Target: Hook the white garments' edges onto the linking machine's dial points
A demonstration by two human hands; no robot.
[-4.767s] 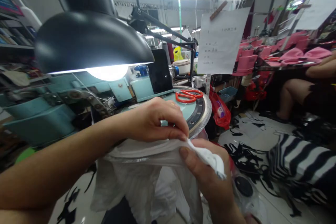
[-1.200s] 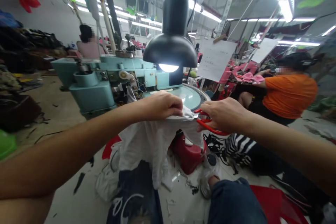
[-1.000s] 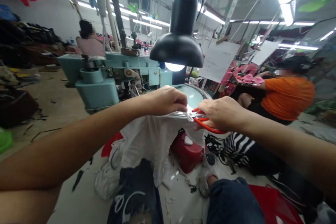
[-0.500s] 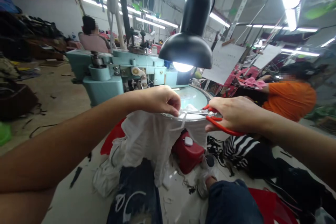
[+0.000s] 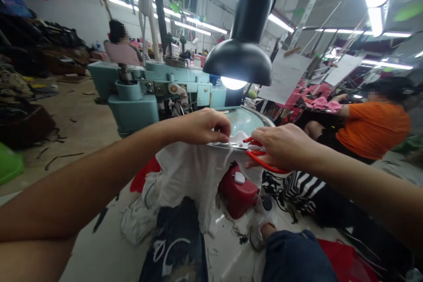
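Observation:
My left hand (image 5: 214,128) pinches the white cloth (image 5: 185,172) at the near rim of a round machine plate (image 5: 246,121). A thin white strip (image 5: 228,154) hangs down from beneath its fingertips. In my right hand (image 5: 282,143) is a pair of scissors (image 5: 269,167) with red handles, fingers in the loops. The metal blades point left and lie right beside my left fingertips, at the cloth's edge. Their tips are hidden behind the left fingers. White cloth drapes from the plate over my lap.
A black lamp (image 5: 238,59) hangs lit above the plate. Behind my left arm stands a teal sewing machine (image 5: 134,108). A red stool-like object (image 5: 238,196) is below the cloth. A person in an orange shirt (image 5: 376,128) sits at right, another person (image 5: 121,50) at far left.
My right hand has moved left with the scissors, bringing the blades further in toward my left fingertips. My left hand keeps its pinch. The whole view has shifted slightly.

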